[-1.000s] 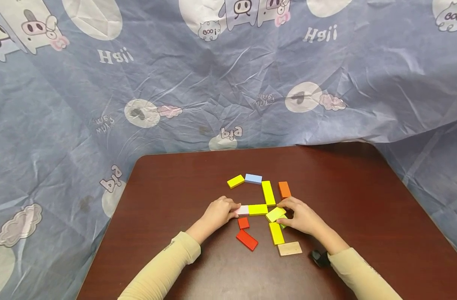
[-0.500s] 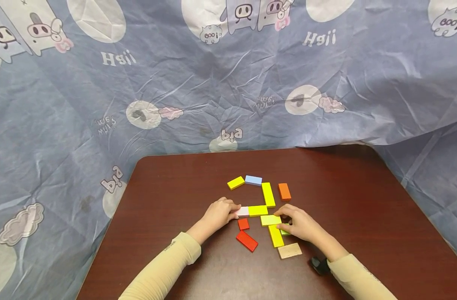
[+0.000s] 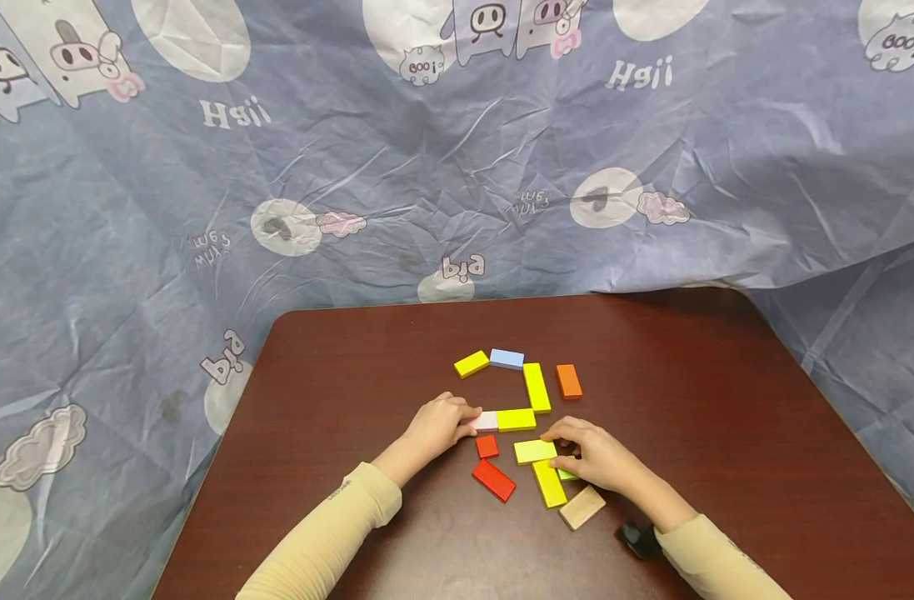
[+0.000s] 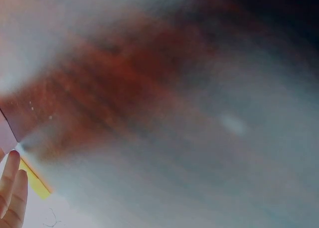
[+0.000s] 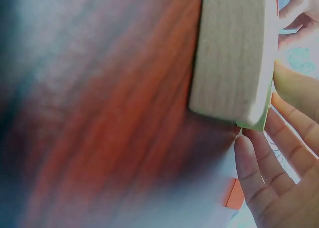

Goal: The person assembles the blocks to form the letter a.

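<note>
Your left hand (image 3: pixel 442 419) pinches the pale block (image 3: pixel 486 422) on the tabletop (image 3: pixel 352 367); your right hand (image 3: pixel 599 454), fingers just spanning it, pinches the crosswise yellow block (image 3: pixel 533 452). Sliding this could skew the lengthwise yellow block (image 3: pixel 550 486) beside it, or the green block (image 3: pixel 567 476) your right hand partly hides. The left wrist view is mostly blur.

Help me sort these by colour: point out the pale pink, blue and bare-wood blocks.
Pale pink block (image 3: pixel 487 421): head view, middle of its visible top.
Blue block (image 3: pixel 506 358): head view, middle of its top face.
Bare-wood block (image 3: pixel 582 506): head view, middle of its top face.
</note>
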A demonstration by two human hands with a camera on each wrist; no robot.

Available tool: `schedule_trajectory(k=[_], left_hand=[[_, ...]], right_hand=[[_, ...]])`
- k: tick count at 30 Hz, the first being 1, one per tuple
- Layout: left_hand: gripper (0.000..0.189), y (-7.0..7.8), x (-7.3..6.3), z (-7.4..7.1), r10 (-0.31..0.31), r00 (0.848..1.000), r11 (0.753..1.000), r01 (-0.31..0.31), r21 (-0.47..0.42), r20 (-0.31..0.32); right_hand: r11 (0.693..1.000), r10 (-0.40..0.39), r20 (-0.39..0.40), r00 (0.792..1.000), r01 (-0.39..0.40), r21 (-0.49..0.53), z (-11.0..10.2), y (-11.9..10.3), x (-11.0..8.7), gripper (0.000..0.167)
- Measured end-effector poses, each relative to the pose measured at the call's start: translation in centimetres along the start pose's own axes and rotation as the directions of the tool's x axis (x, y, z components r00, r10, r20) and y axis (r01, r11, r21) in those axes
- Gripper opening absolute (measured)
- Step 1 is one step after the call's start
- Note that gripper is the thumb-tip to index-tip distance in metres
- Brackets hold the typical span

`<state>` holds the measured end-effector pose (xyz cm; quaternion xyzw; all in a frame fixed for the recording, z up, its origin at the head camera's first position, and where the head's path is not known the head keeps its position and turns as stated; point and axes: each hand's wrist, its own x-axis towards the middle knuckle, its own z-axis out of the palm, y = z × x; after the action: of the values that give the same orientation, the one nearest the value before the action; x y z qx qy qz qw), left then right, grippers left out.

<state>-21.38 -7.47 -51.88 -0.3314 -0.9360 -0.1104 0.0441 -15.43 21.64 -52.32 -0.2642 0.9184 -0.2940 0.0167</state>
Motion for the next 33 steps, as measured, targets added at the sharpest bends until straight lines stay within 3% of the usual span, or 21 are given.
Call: schedule_trajectory(k=[6,19,26,33], left_hand=[[0.034,0.0,0.1,0.1,0.015,1.0,1.0,-0.014,0.004,-0.012],[0.034,-0.1,0.1,0.1,-0.008,1.0,1.0,0.008,-0.004,0.011],[0.034,0.1,0.1,0.3,-0.014,1.0,1.0,0.015,-0.016,0.023],[0.035,0.0,0.1,0.2,-0.014,1.0,1.0,0.014,-0.002,0.021]], right_hand=[[1.0,0.01,-0.034,0.999,-0.009,0.021,-0.5,0.0,-1.1,0.032],[0.998,0.029,0.055,0.998,-0.026,-0.065,-1.6,0.2,-2.1,0.029],[0.994,0.067,0.051,0.996,-0.063,-0.085,-2.8,1.3,-1.6,0.028],[0.983,0.138,-0.032,0.99,-0.141,-0.115,-2.9,1.9,0.3,0.028]])
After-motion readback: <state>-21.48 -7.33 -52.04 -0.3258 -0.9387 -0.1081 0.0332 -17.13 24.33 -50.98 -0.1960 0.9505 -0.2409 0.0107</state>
